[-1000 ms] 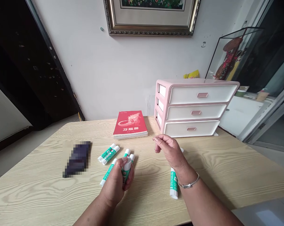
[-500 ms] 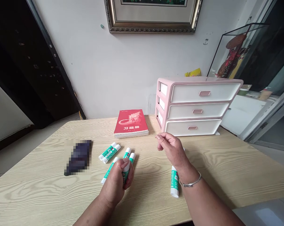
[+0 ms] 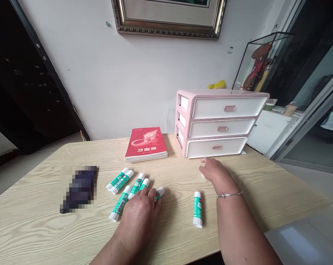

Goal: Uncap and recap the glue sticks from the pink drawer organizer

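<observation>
My left hand (image 3: 140, 211) is lowered to the tabletop with its fingers curled round a glue stick (image 3: 159, 193), whose white end sticks out past the fingertips. Close to that hand lie more green-and-white glue sticks: one (image 3: 120, 204) to its left, another (image 3: 136, 185) just beyond, and one (image 3: 145, 183) partly covered by it. A pair (image 3: 124, 182) lies side by side farther left. My right hand (image 3: 214, 172) is closed over what seems to be a glue stick; only a small white end shows under it. Between the hands lies a single glue stick (image 3: 197, 209).
A red book (image 3: 146, 142) lies at the back of the wooden table (image 3: 81, 235). Right of it stands a pink and white drawer unit (image 3: 222, 128) with its drawers closed. A dark, pixelated object (image 3: 80, 189) lies on the left.
My left hand has turned palm down and lowered its glue stick to the table beside the others. My right hand has reached down over the white end. The view has shifted right.
</observation>
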The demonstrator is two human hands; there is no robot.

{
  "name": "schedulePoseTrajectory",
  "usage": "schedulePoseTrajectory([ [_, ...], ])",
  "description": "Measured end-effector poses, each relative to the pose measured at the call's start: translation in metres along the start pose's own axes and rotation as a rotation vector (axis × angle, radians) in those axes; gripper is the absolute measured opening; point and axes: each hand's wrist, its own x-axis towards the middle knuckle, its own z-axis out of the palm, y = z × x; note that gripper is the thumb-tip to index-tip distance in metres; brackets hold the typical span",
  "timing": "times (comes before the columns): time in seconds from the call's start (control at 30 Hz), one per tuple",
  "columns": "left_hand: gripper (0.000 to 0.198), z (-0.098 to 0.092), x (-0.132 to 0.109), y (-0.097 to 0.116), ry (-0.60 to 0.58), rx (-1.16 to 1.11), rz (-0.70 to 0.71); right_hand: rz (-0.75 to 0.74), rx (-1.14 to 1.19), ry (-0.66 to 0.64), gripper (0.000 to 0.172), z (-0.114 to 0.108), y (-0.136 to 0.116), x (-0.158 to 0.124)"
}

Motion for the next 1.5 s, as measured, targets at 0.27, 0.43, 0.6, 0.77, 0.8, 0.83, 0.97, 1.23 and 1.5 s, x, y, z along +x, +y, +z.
schedulePoseTrajectory([
  [0.27,0.025,0.012,0.002,-0.011,0.102,-0.004,-0.005,-0.138,0.046,-0.085,0.038,0.019,-0.009,-0.006],
  [0.43,0.036,0.013,-0.003,-0.001,0.087,-0.171,0.197,-0.260,0.165,-0.004,0.042,0.021,-0.040,-0.026],
  [0.6,0.046,-0.008,-0.011,0.024,-0.182,-0.299,0.499,-0.405,0.571,0.178,0.041,0.034,-0.084,-0.048],
  [0.77,0.041,-0.014,-0.010,0.030,-0.242,-0.333,0.552,-0.472,1.129,0.127,0.040,0.055,-0.104,-0.045],
  [0.8,0.040,-0.013,-0.010,0.029,-0.239,-0.331,0.539,-0.490,1.197,0.135,0.041,0.056,-0.102,-0.042],
  [0.83,0.039,-0.013,-0.010,0.028,-0.234,-0.330,0.525,-0.503,1.243,0.150,0.042,0.054,-0.099,-0.038],
  [0.97,0.039,-0.012,-0.011,0.026,-0.229,-0.361,0.533,-0.359,1.330,0.237,0.046,0.031,-0.076,-0.023],
  [1.23,0.055,0.000,-0.014,0.039,-0.189,-0.283,0.670,-0.130,1.480,0.220,0.044,0.033,-0.090,-0.029],
  [1.5,0.021,0.012,-0.004,0.029,-0.056,-0.289,0.449,-0.180,1.393,0.253,0.045,0.037,-0.073,-0.013],
])
